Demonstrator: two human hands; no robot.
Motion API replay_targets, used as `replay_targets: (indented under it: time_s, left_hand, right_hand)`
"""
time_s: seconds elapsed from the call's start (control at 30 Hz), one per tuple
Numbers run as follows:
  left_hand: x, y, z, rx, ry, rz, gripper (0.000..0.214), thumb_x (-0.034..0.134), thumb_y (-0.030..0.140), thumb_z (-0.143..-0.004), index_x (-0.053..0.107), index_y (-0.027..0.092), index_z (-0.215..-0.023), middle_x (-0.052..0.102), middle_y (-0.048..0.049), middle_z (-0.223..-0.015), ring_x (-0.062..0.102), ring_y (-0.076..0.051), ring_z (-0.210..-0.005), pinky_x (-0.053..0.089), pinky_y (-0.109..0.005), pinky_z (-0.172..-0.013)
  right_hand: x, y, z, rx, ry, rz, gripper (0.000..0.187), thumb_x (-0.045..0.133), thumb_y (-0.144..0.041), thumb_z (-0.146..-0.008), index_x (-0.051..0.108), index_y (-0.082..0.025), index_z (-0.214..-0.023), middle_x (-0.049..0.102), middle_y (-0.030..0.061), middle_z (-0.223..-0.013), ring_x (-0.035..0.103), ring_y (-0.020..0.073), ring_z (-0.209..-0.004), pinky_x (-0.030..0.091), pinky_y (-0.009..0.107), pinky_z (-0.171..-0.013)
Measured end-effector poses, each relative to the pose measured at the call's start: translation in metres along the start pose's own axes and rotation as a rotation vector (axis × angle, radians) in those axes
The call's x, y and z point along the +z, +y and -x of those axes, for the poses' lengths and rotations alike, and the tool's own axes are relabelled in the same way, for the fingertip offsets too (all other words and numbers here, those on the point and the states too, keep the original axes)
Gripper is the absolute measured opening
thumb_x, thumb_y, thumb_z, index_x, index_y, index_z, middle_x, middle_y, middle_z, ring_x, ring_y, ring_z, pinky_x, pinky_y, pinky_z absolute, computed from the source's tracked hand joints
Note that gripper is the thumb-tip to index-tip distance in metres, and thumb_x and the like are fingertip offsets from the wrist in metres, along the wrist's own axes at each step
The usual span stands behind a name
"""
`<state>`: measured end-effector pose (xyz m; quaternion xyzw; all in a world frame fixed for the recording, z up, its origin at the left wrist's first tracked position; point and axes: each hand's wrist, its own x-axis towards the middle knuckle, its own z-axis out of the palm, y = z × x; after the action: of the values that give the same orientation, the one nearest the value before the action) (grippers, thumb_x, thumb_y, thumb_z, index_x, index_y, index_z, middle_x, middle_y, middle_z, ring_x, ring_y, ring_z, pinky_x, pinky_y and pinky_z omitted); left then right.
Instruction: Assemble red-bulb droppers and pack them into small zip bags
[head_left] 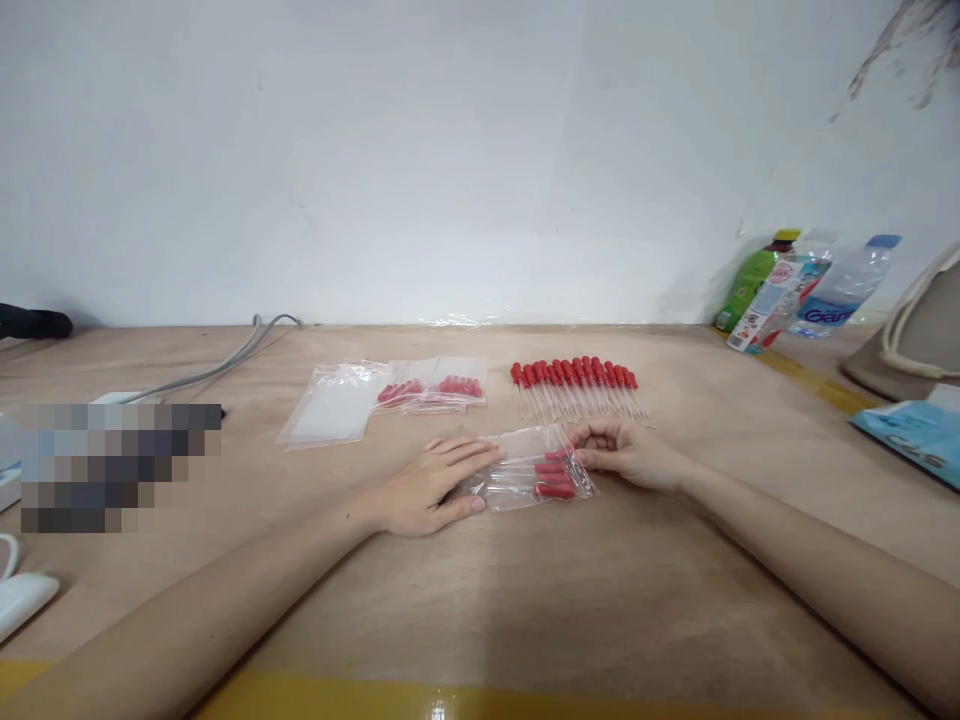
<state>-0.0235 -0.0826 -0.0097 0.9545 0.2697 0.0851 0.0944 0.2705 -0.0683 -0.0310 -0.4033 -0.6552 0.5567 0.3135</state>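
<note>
A clear zip bag lies flat on the table in front of me, with several red-bulbed droppers inside, their bulbs toward the bag's right end. Spread over the bag's left end, my left hand presses it to the table with fingers extended. My right hand is closed at the right end, thumb and forefinger pinching the bag's edge by the uppermost bulb. Just behind is a row of loose red-bulbed droppers, thin tips pointing toward me. Filled zip bags overlap flat bags to the left.
Bottles and a carton stand at the back right, near a grey bag and a blue packet. On the left are a grey cable, a pixelated dark object and a white object.
</note>
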Motion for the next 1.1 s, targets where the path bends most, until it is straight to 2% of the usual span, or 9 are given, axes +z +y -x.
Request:
replay_targets:
  time_s: [0.17, 0.27, 0.43, 0.53, 0.63, 0.77, 0.83, 0.97, 1.1]
  left_hand:
    - [0.001, -0.001, 0.000, -0.001, 0.007, -0.005, 0.055, 0.036, 0.044, -0.086, 0.020, 0.027, -0.136, 0.031, -0.0052, -0.139, 0.028, -0.024, -0.126, 0.021, -0.044, -0.103]
    - [0.001, -0.001, 0.000, -0.023, -0.005, -0.015, 0.057, 0.036, 0.045, -0.086, 0.019, 0.024, -0.137, 0.031, -0.0070, -0.139, 0.028, -0.024, -0.126, 0.022, -0.044, -0.103]
    - [0.001, -0.001, 0.000, -0.023, -0.007, -0.014, 0.057, 0.036, 0.045, -0.086, 0.019, 0.025, -0.136, 0.031, -0.0068, -0.139, 0.028, -0.024, -0.126, 0.022, -0.045, -0.103]
    - [0.000, 0.000, -0.001, -0.014, -0.006, -0.018, 0.055, 0.036, 0.044, -0.087, 0.020, 0.026, -0.136, 0.030, -0.0057, -0.139, 0.027, -0.024, -0.127, 0.021, -0.044, -0.103]
    - [-0.001, 0.001, -0.001, -0.013, -0.011, -0.019, 0.054, 0.036, 0.043, -0.087, 0.021, 0.026, -0.136, 0.030, -0.0055, -0.139, 0.028, -0.023, -0.126, 0.021, -0.044, -0.103]
    - [-0.001, 0.002, -0.001, -0.016, -0.019, -0.021, 0.052, 0.036, 0.044, -0.087, 0.024, 0.027, -0.135, 0.030, -0.0054, -0.139, 0.028, -0.023, -0.127, 0.021, -0.043, -0.103]
    - [-0.001, 0.002, -0.001, -0.009, -0.020, -0.023, 0.052, 0.035, 0.043, -0.087, 0.024, 0.027, -0.135, 0.030, -0.0052, -0.140, 0.028, -0.022, -0.127, 0.020, -0.043, -0.103]
    - [-0.001, 0.002, -0.002, 0.001, -0.015, -0.020, 0.051, 0.035, 0.042, -0.088, 0.023, 0.028, -0.135, 0.030, -0.0048, -0.140, 0.027, -0.022, -0.127, 0.021, -0.043, -0.103]
    - [-0.001, 0.002, -0.001, 0.002, -0.011, -0.013, 0.051, 0.035, 0.042, -0.087, 0.023, 0.028, -0.135, 0.030, -0.0046, -0.139, 0.028, -0.023, -0.126, 0.021, -0.044, -0.103]
  right_hand:
    - [0.016, 0.003, -0.007, -0.050, 0.207, 0.033, 0.030, 0.066, -0.037, -0.065, 0.060, -0.015, -0.084, 0.065, 0.0028, -0.079, 0.059, 0.0125, -0.069, 0.046, 0.027, -0.065]
    - [0.024, 0.004, -0.011, -0.065, 0.268, 0.027, 0.028, 0.066, -0.037, -0.064, 0.058, -0.016, -0.080, 0.066, 0.0034, -0.075, 0.060, 0.0143, -0.067, 0.048, 0.028, -0.062]
    - [0.027, 0.002, -0.011, -0.118, 0.276, 0.114, 0.023, 0.062, -0.039, -0.067, 0.060, -0.016, -0.066, 0.063, 0.0017, -0.065, 0.058, 0.0131, -0.059, 0.046, 0.026, -0.055]
    - [0.027, -0.001, -0.009, -0.135, 0.226, 0.083, 0.025, 0.062, -0.041, -0.067, 0.064, -0.016, -0.071, 0.065, 0.0029, -0.073, 0.059, 0.0148, -0.067, 0.047, 0.028, -0.062]
    - [0.024, -0.001, -0.009, -0.076, 0.155, -0.018, 0.033, 0.065, -0.043, -0.062, 0.064, -0.016, -0.082, 0.065, 0.0038, -0.077, 0.060, 0.0161, -0.072, 0.048, 0.031, -0.068]
    - [0.018, 0.000, -0.013, -0.075, 0.203, 0.061, 0.033, 0.070, -0.042, -0.055, 0.064, -0.014, -0.073, 0.062, 0.0049, -0.087, 0.057, 0.0122, -0.070, 0.046, 0.027, -0.065]
    - [0.015, -0.002, -0.014, -0.090, 0.182, 0.083, 0.032, 0.070, -0.042, -0.056, 0.063, -0.014, -0.069, 0.060, 0.0036, -0.089, 0.055, 0.0093, -0.067, 0.044, 0.023, -0.062]
    - [0.010, -0.008, -0.013, 0.054, 0.018, -0.014, 0.033, 0.069, -0.043, -0.059, 0.061, -0.015, -0.074, 0.056, -0.0041, -0.061, 0.042, 0.0031, -0.045, 0.034, 0.018, -0.044]
    - [0.013, -0.009, -0.012, 0.115, 0.104, -0.064, 0.035, 0.074, -0.039, -0.051, 0.060, -0.015, -0.071, 0.057, -0.0036, -0.057, 0.043, 0.0038, -0.043, 0.030, 0.018, -0.041]
